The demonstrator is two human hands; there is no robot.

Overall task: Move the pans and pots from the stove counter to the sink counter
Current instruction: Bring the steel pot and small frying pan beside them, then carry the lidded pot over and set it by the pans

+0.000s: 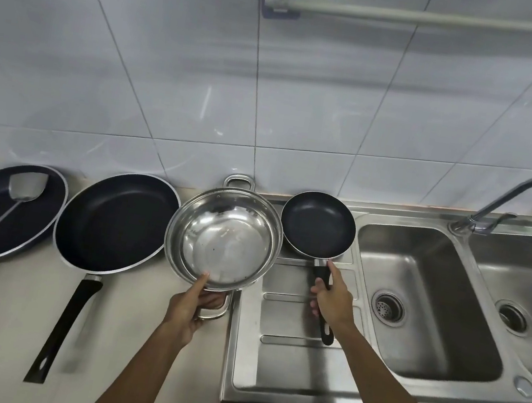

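Observation:
A shiny steel pot (223, 238) with two loop handles sits at the seam between the beige counter and the steel drainboard (289, 360). My left hand (192, 306) grips its near handle, thumb on the rim. A small black frying pan (318, 224) rests on the drainboard beside the sink. My right hand (333, 297) is closed around its black handle, forefinger stretched toward the pan. A large black frying pan (116, 220) lies left of the pot. A second dark pan (0, 213) at the far left holds a metal spatula (23, 187).
A double steel sink (429, 301) with a curved tap (498, 208) fills the right side. A tiled wall with a towel rail (423, 17) runs behind the counter. The large pan's long handle (66, 327) points toward me across the beige counter.

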